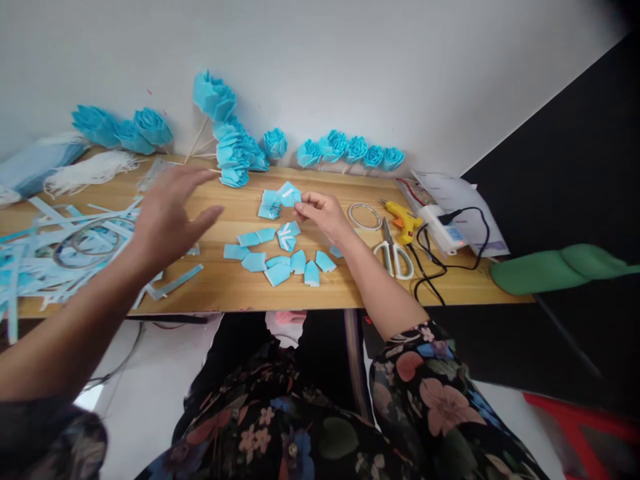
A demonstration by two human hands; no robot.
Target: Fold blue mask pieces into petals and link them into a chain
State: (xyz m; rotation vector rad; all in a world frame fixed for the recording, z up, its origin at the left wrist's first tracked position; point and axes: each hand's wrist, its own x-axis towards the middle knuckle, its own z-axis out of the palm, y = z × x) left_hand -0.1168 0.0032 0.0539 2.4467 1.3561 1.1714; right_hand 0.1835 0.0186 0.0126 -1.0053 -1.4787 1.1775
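My right hand [324, 212] pinches the edge of a blue petal-shaped piece [289, 194] with a pale strip on it, between thumb and fingertips. Right beside that piece lies a blue folded stack [269, 205]. My left hand [170, 217], a little blurred, is raised over the left part of the table, fingers and thumb apart, holding nothing. Between my hands and the table's near edge are several cut blue pieces [277, 273], some with pointed ends. One blue piece [287, 237] carries white strips.
A tape roll [365, 217], scissors [393, 257], a yellow glue gun [403, 220] and a white power strip [443, 230] with black cords lie right. A green bottle [550, 270] stands beyond them. Blue flowers [233, 153] line the wall. Blue-white scraps [30, 267] cover the left.
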